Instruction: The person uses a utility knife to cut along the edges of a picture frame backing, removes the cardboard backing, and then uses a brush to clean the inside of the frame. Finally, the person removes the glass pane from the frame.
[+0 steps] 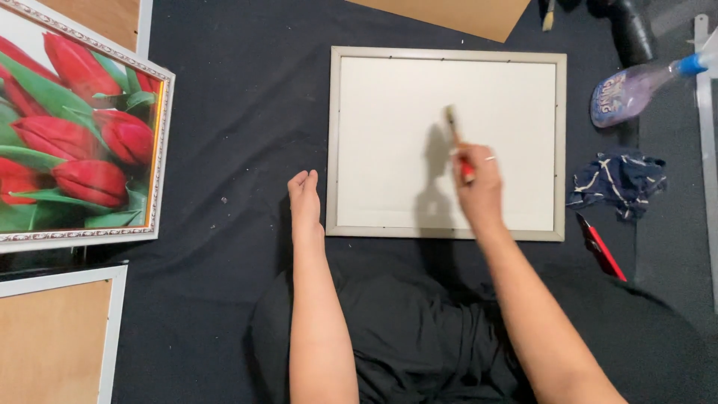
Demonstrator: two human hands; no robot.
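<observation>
Gripping a small paintbrush (458, 142), right hand (479, 187) has fingers curled tight round the red handle; bristle end points up-frame, over the white backing board of the grey picture frame (447, 142). Brush is blurred, so can't tell if the bristles touch the board. Left hand (304, 198) lies flat on the black cloth (239, 112), fingers straight and pressed together, holding nothing, just beside the frame's left edge, lower corner. Frame sits centre-top, all four edges visible. Open cloth to its left, up to the tulip print in a white ornate frame (75, 127) at far left. Tighter on the right: dark blue rag (617, 183) and red-handled cutter (600, 247) near the lower right corner, spray bottle (636, 90) upper right.
</observation>
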